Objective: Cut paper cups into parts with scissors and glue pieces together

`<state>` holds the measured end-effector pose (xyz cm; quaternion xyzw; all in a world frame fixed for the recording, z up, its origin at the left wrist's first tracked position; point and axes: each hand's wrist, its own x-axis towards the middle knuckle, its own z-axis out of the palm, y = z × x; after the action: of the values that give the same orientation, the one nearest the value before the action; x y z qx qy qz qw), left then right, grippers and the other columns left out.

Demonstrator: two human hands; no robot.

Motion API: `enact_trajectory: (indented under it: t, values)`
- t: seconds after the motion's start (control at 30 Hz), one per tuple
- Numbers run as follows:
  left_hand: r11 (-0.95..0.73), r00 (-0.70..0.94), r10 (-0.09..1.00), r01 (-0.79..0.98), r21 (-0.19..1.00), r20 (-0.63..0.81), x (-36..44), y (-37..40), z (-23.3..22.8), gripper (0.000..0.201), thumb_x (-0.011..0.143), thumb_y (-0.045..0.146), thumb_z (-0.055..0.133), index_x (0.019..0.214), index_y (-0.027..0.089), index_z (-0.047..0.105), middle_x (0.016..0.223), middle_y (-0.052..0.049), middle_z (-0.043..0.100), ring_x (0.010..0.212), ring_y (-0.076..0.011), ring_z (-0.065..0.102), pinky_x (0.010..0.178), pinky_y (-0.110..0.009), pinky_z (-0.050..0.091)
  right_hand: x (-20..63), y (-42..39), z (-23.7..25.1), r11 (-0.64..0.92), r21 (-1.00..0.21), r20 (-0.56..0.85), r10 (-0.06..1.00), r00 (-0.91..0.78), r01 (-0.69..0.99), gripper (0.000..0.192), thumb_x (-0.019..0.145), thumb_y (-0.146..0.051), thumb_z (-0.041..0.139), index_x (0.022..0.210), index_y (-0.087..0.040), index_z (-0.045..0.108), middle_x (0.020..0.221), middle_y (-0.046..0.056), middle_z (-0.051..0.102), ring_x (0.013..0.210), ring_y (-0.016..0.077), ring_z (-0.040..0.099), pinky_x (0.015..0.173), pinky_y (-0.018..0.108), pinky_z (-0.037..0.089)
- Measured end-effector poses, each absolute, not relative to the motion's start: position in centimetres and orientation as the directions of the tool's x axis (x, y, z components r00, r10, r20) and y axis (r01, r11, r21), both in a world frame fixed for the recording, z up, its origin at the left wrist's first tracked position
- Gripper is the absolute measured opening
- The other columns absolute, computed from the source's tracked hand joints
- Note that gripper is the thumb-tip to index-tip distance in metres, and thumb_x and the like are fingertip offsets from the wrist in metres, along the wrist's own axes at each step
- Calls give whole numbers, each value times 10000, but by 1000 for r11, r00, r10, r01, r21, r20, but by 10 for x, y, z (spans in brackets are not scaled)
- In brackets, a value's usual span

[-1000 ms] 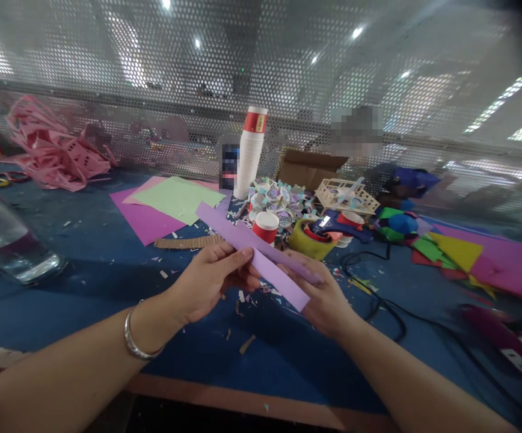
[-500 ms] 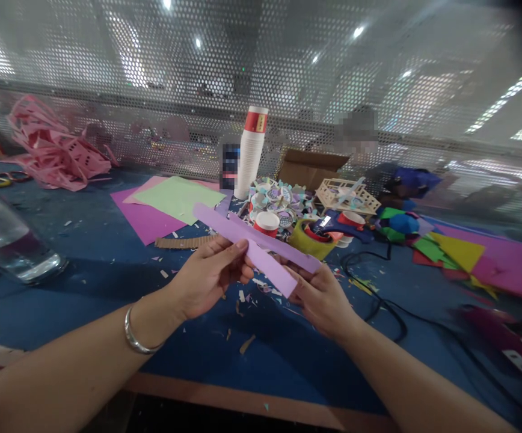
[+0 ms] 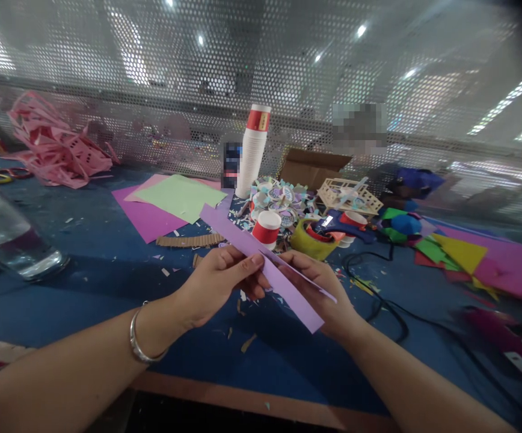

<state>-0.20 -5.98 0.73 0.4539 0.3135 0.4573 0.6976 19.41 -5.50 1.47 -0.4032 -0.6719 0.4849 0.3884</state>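
Two long lilac paper strips point(image 3: 243, 242) are held together above the blue table point(image 3: 85, 258), crossing at a shallow angle. My left hand point(image 3: 218, 282), with a silver bangle at the wrist, pinches the strips near their middle between thumb and fingers. My right hand point(image 3: 322, 291) supports the lower right ends from beneath, its fingers curled around them. The strips' far end points up and left toward the paper sheets.
A tall stack of paper cups point(image 3: 252, 153), a red cup point(image 3: 266, 228), a yellow tape roll point(image 3: 308, 240) and decorated cups lie beyond the hands. Green and magenta sheets point(image 3: 171, 201) sit left, pink scraps point(image 3: 53, 147) far left, a glass jar point(image 3: 3, 237), black cable point(image 3: 378, 300), coloured paper point(image 3: 459, 252) right.
The strips have tilted and slid lower right, their ends closing toward each other. My right hand moved up under them; my left hand shifted slightly right.
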Motion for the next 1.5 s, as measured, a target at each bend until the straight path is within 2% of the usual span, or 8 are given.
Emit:
enact_trajectory:
  t: [0.23, 0.37, 0.47, 0.6, 0.73, 0.87, 1.07, 1.5]
  values:
    - [57, 206, 978, -371, 927, 22, -6, -56, 10, 236, 908, 369, 676, 792, 164, 685, 683, -10, 684, 573, -107, 636, 591, -244, 541, 194, -51, 4, 254, -963, 218, 927, -306, 84, 309, 880, -516, 700, 906, -208, 703, 748, 18, 560, 624, 146, 481, 527, 272, 387]
    - [-167, -27, 986, -134, 977, 165, -19, -50, 13, 208, 944, 396, 637, 869, 205, 672, 698, 3, 680, 598, -115, 646, 593, -251, 526, 196, -52, -7, 113, -993, 101, 935, -340, 17, 297, 919, -491, 678, 890, -201, 619, 643, -57, 404, 495, 74, 267, 436, 233, 199]
    - [-234, -104, 966, 20, 972, 235, -29, -47, 14, 243, 969, 456, 588, 909, 224, 632, 686, 1, 680, 603, -136, 668, 567, -266, 509, 197, -53, -7, 47, -999, 47, 929, -367, -8, 289, 931, -484, 671, 931, -204, 598, 617, -82, 341, 488, 65, 221, 440, 231, 152]
    - [-256, -62, 960, 192, 948, 272, -37, -44, 14, 259, 993, 476, 525, 956, 227, 582, 657, -3, 681, 598, -150, 679, 562, -275, 495, 196, -54, -1, 16, -1000, 23, 927, -375, -22, 302, 927, -489, 673, 945, -194, 613, 621, -79, 346, 493, 67, 227, 438, 234, 140]
    - [-336, 120, 942, 351, 874, 314, -35, -46, 13, 269, 1011, 436, 493, 902, 208, 587, 662, -9, 679, 596, -137, 654, 591, -279, 483, 194, -54, 2, 2, -1000, 3, 914, -405, -2, 334, 923, -511, 669, 907, -183, 605, 593, -86, 348, 483, 59, 216, 438, 227, 143]
    - [-314, 238, 935, 225, 922, 261, -24, -49, 11, 264, 1010, 405, 488, 919, 196, 620, 674, -6, 668, 602, -143, 660, 591, -280, 513, 192, -54, 2, 14, -998, -10, 915, -404, 58, 357, 918, -526, 667, 894, -176, 607, 597, -74, 398, 487, 58, 285, 444, 221, 179]
    - [-121, 147, 981, -69, 990, 130, -16, -49, 8, 256, 949, 392, 605, 799, 192, 660, 693, -11, 675, 569, -138, 668, 584, -280, 554, 190, -54, 0, -9, -998, -30, 926, -376, 58, 349, 911, -535, 665, 905, -188, 621, 619, -68, 401, 488, 59, 322, 449, 212, 230]
    - [-38, 115, 991, -213, 976, 64, -12, -54, 6, 240, 911, 390, 662, 776, 207, 738, 655, -14, 694, 574, -144, 659, 594, -283, 562, 188, -57, 3, 19, -995, -15, 942, -334, 97, 395, 895, -553, 674, 1019, -179, 688, 624, -52, 449, 492, 60, 358, 434, 193, 250]
